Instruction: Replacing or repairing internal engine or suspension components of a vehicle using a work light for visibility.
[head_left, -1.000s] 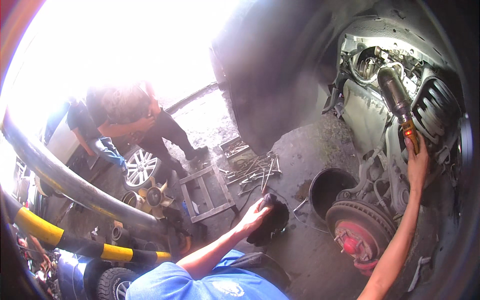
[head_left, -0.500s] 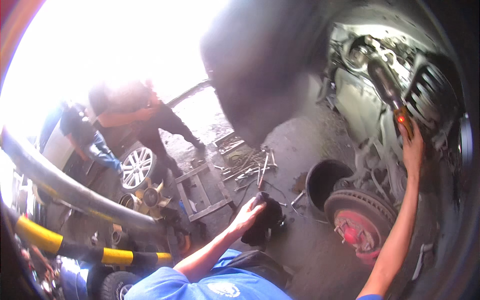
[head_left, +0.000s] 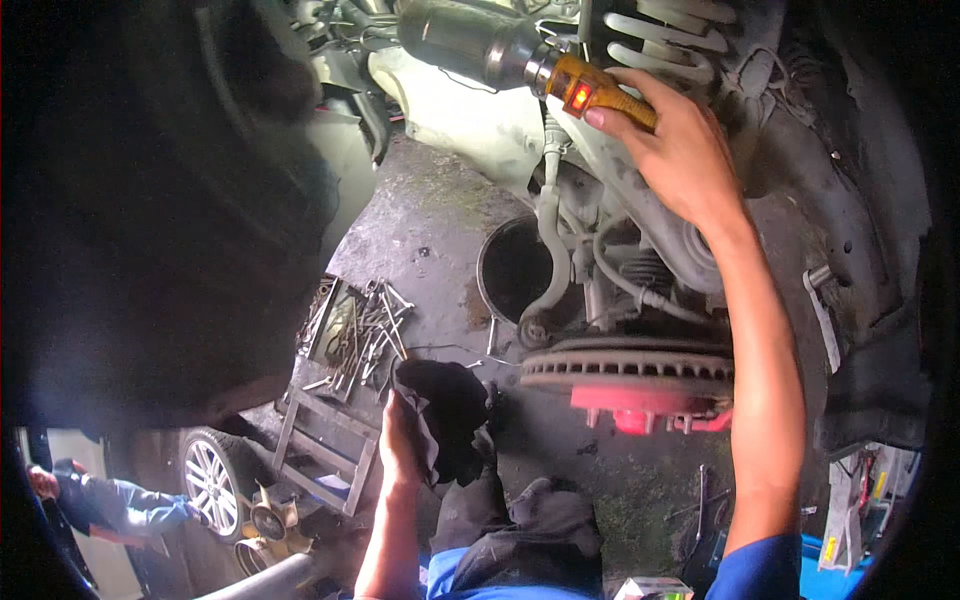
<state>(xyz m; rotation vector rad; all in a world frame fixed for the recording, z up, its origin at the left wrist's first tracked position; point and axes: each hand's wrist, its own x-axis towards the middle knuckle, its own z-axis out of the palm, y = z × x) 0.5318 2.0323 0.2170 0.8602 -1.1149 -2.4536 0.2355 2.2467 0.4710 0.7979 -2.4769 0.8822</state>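
Observation:
My right hand (head_left: 670,140) grips the yellow handle (head_left: 610,100) of a tool with a glowing red switch and a long dark cylindrical body (head_left: 460,45), held up inside the wheel well beside a coil spring (head_left: 660,50). Below my right forearm are the brake disc (head_left: 630,368) and its red hub (head_left: 645,410). My left hand (head_left: 405,440) holds a black crumpled, cloth-like object (head_left: 445,410) low in the middle, partly hiding the fingers. Suspension arms (head_left: 550,270) and a pale panel (head_left: 450,120) surround the tool.
A dark wheel-arch liner (head_left: 150,240) fills the left. On the floor lie wrenches (head_left: 365,340), a metal stand (head_left: 310,460), an alloy wheel (head_left: 210,480), a fan (head_left: 265,520) and a black bin (head_left: 505,270). A person's legs (head_left: 150,510) show lower left. A blue object (head_left: 845,575) sits lower right.
My view has swung toward the wheel well, bringing the tool and suspension nearer the middle and the people toward the lower left corner. Both my hands keep their holds.

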